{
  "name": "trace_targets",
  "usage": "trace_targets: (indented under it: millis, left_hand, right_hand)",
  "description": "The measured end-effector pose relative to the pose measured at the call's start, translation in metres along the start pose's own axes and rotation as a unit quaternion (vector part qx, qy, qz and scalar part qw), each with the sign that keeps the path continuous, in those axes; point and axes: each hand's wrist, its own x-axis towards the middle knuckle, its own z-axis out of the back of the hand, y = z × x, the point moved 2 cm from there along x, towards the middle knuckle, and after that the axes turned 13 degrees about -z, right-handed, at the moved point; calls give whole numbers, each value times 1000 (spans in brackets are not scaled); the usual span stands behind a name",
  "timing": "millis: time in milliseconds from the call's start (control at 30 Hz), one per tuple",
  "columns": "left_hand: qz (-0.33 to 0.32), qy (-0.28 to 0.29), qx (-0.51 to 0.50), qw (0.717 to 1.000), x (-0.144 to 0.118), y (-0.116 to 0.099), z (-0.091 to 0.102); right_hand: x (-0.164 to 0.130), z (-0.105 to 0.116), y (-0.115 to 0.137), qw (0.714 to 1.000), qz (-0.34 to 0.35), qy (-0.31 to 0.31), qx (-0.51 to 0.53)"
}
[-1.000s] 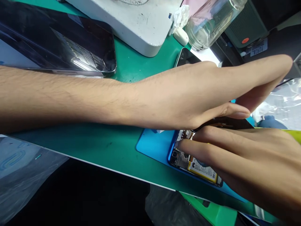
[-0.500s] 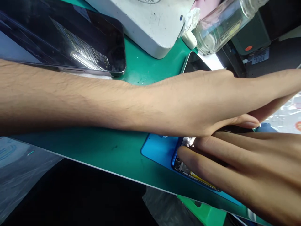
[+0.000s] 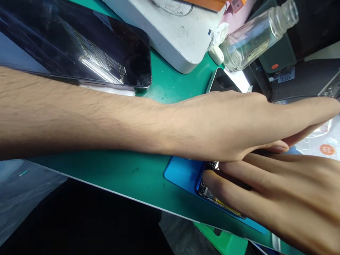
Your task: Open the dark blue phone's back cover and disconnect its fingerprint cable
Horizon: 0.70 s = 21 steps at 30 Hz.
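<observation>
An opened phone (image 3: 205, 191) with a blue frame lies on a blue pad (image 3: 180, 173); only its top end and a strip of yellow battery label show. My left hand (image 3: 233, 124) reaches across from the left and lies over the phone, thumb pressed on a thin dark screen panel (image 3: 262, 151) that it holds just above the phone body. My right hand (image 3: 287, 191) comes in from the lower right. Its fingers lie flat along the phone, fingertips at the camera end. Most of the phone is hidden under both hands.
A green work mat (image 3: 119, 170) covers the bench. A large dark-screened device (image 3: 79, 46) lies at the back left, a white box (image 3: 170, 32) behind it. A clear glass bottle (image 3: 255, 35) lies tilted at the back right above another phone (image 3: 221, 81). A green tray (image 3: 225, 241) sits below the bench edge.
The dark screen panel has come down from a raised tilt to nearly flat on the phone. Both hands have closed over it, hiding the circuit board and battery seen before.
</observation>
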Motion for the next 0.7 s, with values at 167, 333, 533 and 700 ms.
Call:
trace_targets:
  millis: [167, 333, 533, 700]
  left_hand:
    - [-1, -2, 9, 1000, -1, -2, -1]
    - [2, -3, 50, 999, -3, 0, -3]
    - [-12, 4, 83, 996, -3, -2, -2]
    - [17, 23, 82, 996, 1, -5, -1]
  right_hand:
    - [-2, 2, 10, 1000, 19, 1, -17]
    - [-10, -1, 15, 1000, 11, -15, -23]
    - [-22, -7, 15, 1000, 6, -16, -16]
    - [-43, -4, 14, 999, -19, -31, 4]
